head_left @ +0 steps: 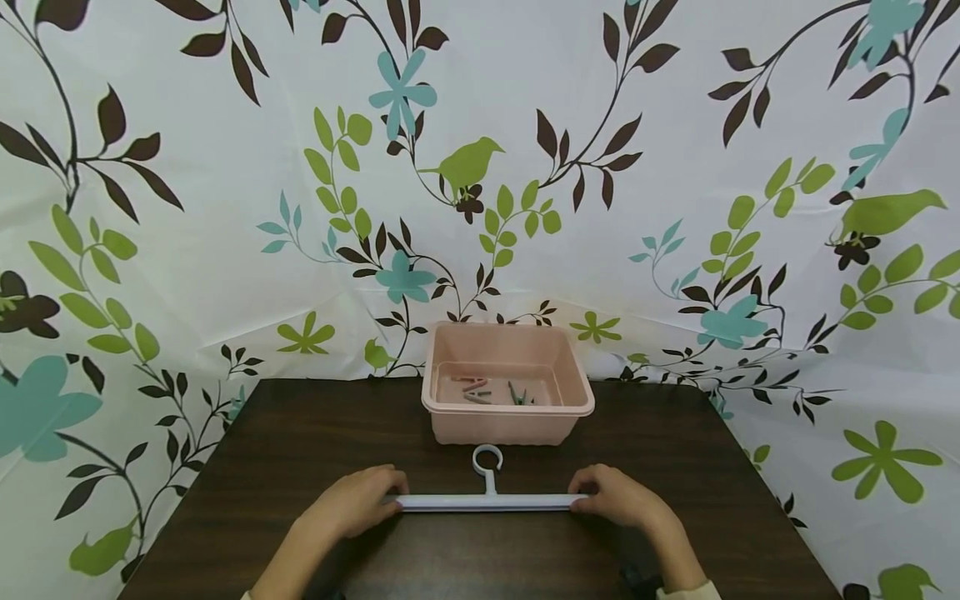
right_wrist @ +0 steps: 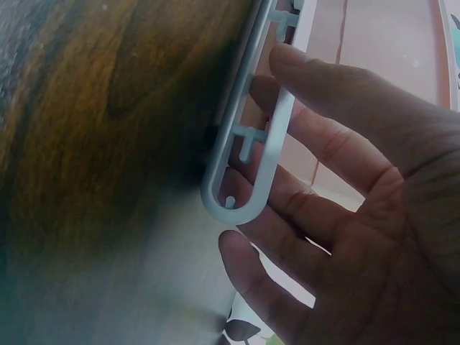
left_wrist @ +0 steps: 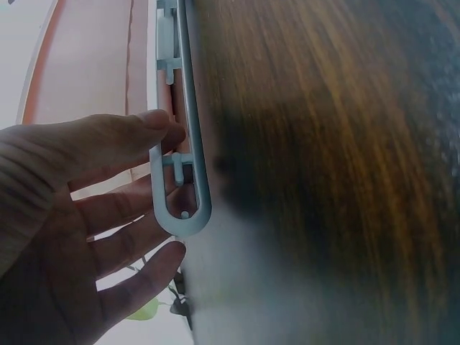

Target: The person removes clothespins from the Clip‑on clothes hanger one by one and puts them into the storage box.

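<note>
Between both hands is a pale blue-white plastic hanger with a round hook at its top centre, pointing toward the basin. The left hand grips its left end. In the left wrist view, the thumb and index finger of the left hand pinch the rounded frame of the hanger, which has small inner hooks. The right hand holds the opposite end. Thumb and finger of the right hand pinch the hanger frame in the right wrist view, the other fingers spread behind it.
A pink plastic basin stands at the back of the dark wooden table, just beyond the hook. Several small clothespins, including a pink clothespin and a green clothespin, lie inside. A leaf-and-bird patterned curtain surrounds the table.
</note>
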### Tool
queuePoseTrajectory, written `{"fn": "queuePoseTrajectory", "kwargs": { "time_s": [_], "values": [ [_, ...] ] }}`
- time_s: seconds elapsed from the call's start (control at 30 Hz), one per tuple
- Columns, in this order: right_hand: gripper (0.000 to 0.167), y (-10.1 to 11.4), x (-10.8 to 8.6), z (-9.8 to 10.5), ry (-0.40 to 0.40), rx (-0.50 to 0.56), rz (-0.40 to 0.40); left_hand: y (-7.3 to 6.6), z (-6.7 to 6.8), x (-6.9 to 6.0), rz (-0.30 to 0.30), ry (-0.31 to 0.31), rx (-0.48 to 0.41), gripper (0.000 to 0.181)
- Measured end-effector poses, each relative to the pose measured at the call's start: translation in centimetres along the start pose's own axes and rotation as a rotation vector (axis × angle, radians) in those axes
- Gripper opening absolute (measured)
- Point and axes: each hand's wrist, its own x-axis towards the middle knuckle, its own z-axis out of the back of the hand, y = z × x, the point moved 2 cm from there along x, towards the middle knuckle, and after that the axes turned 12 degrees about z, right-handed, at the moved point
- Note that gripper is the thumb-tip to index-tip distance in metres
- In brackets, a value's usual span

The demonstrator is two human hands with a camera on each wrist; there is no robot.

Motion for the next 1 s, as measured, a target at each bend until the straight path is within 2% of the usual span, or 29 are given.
{"fn": "queuePoseTrajectory", "kwargs": {
  "time_s": [0.5,0.7,0.8,0.9,1.0],
  "values": [
    [0.010,-0.1,0.3,-0.3,-0.006,-0.002,0.010,0.4,-0.1,0.2,0.031,0.030,-0.027,0.011],
    [0.011,-0.3,0.3,-0.4,-0.024,-0.004,0.019,0.4,-0.2,0.2,0.024,0.018,-0.022,0.012],
    [0.013,-0.3,0.3,-0.3,-0.026,0.014,-0.003,0.4,-0.1,0.2,0.018,0.014,-0.025,0.012],
    [0.017,-0.4,0.3,0.2,-0.030,0.036,-0.033,0.6,0.2,0.4,0.028,0.023,-0.028,0.011],
    [0.024,-0.3,0.3,2.0,-0.083,0.011,-0.070,1.0,1.4,0.9,0.049,0.019,-0.008,0.011]
  ]
}}
